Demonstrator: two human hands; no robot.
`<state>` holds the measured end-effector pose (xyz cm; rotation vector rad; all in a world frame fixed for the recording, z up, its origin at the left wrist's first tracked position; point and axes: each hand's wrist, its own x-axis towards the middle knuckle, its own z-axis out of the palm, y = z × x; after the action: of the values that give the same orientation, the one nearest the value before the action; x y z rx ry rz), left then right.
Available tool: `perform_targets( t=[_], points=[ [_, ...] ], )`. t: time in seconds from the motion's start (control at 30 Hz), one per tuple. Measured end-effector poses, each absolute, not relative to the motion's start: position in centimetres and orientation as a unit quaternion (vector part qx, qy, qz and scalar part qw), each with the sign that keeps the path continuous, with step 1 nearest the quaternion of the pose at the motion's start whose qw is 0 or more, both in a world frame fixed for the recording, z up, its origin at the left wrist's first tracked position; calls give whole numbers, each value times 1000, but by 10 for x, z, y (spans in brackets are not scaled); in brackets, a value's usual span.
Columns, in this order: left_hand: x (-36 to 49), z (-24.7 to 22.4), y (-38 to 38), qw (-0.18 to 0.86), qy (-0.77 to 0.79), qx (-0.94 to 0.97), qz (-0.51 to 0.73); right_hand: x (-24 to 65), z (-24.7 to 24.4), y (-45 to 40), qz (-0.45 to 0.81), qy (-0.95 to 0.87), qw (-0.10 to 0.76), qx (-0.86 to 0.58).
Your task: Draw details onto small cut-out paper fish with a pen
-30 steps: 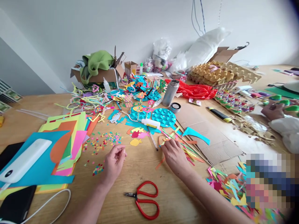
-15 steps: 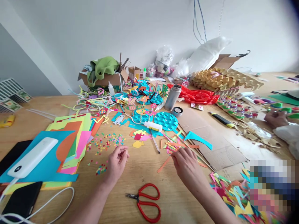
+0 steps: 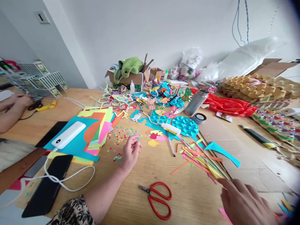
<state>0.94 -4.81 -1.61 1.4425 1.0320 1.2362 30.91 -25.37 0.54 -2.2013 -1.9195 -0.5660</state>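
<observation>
My left hand (image 3: 131, 153) hovers over the table with its fingers curled together, beside small paper confetti (image 3: 126, 133); anything between its fingers is too small to make out. Farther right, my right hand (image 3: 243, 200) is low in the view, slightly blurred, near the ends of the coloured paper strips (image 3: 201, 157); its fingertips are partly hidden. Red-handled scissors (image 3: 159, 199) lie between my hands. A yellow paper fish (image 3: 153, 143) and a pen (image 3: 171, 144) lie beyond them. The white glue bottle (image 3: 171, 128) rests against a turquoise bumpy oval (image 3: 185, 126).
Coloured paper sheets (image 3: 103, 125), a white power bank (image 3: 68, 135) and a black phone (image 3: 48, 186) lie left. Another person's arms (image 3: 14, 109) are at far left. A metal flask (image 3: 196, 102), cardboard (image 3: 243, 156) and a cutter (image 3: 257, 136) stand or lie right.
The view has turned left. My right hand has moved right and nearer, away from the strips' middle. My left hand stays curled near the confetti. People's arms now show at the left.
</observation>
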Motion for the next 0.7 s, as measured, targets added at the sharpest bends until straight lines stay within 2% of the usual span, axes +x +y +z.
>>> perform_targets(
  t=[0.17,0.27,0.37,0.5,0.7],
  points=[
    [2,-4,-39,443,422,513,602,220,22,-201,-108,-760,203,-608],
    [-8,7,-27,421,416,466,658,177,12,-202,-48,-820,212,-530],
    [-22,20,-14,393,406,427,706,163,-10,-215,-59,-837,239,-488],
    [-38,35,-5,356,388,400,750,169,-33,-226,-57,-840,207,-498],
    [-51,42,0,334,375,416,759,185,-43,-235,-84,-840,195,-499]
  ],
)
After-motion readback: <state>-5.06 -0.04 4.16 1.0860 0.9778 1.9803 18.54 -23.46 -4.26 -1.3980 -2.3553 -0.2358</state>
